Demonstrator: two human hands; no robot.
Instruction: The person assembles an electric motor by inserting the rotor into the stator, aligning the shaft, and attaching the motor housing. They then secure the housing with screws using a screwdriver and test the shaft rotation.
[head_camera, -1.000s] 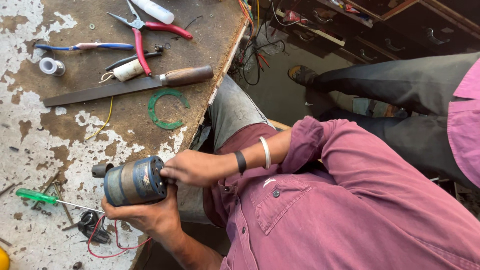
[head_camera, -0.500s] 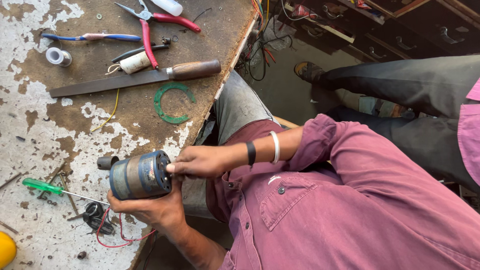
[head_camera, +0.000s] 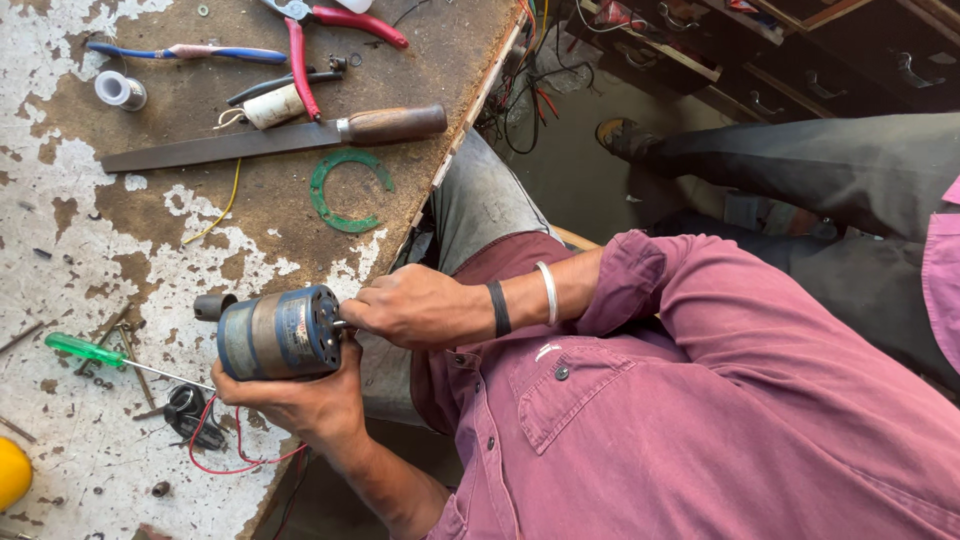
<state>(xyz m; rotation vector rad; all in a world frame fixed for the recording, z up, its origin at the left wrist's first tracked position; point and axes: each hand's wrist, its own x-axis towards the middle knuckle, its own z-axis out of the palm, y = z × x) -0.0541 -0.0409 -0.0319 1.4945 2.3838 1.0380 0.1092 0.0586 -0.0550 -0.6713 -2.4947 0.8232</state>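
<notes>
While your left hand (head_camera: 300, 405) still wraps fingers round small motor (head_camera: 278, 333) at counter (head_camera: 150, 230) edge, your right hand (head_camera: 415, 308) fingers stay pinched on motor end. Little moved; grip steady.

Light: soft even daylight on my workbench (head_camera: 120, 230) | Shadows: faint under my tools, deep in the shelves at upper right | Glare: mild on pale chipped paint | Focus: sharp throughout, no blur

I get one head view only, looking steeply down, rotated sideways. Close on my chest and the workbench (head_camera: 150, 230) edge.
</notes>
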